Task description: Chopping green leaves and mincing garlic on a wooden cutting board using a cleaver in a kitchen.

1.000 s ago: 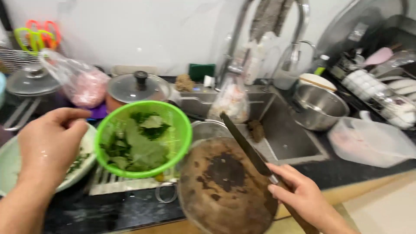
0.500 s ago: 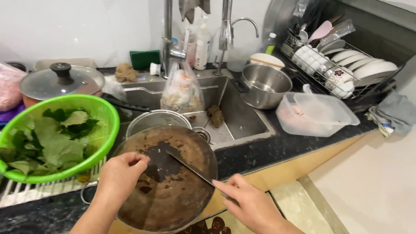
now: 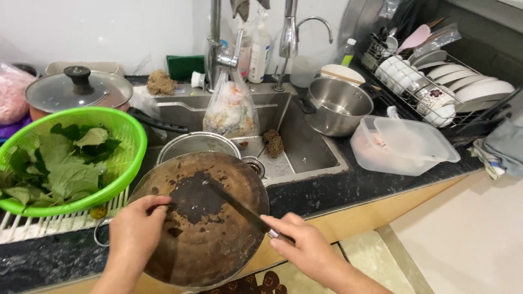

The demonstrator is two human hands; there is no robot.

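A round wooden chopping board, stained dark in the middle, rests tilted over the counter's front edge beside the sink. My left hand lies on its left part with the fingers pressed to the wood. My right hand grips the handle of a knife, whose dark blade lies flat across the board's centre. To the left stands a green plastic colander holding leafy greens.
A steel sink holds a bag of scraps and a steel bowl. Right of it stand a steel pot, a lidded plastic box and a dish rack. A lidded pan sits at back left.
The view has swung right and steadied. My left hand slid from the board's centre to its left part, and the knife blade now lies across the dark centre.
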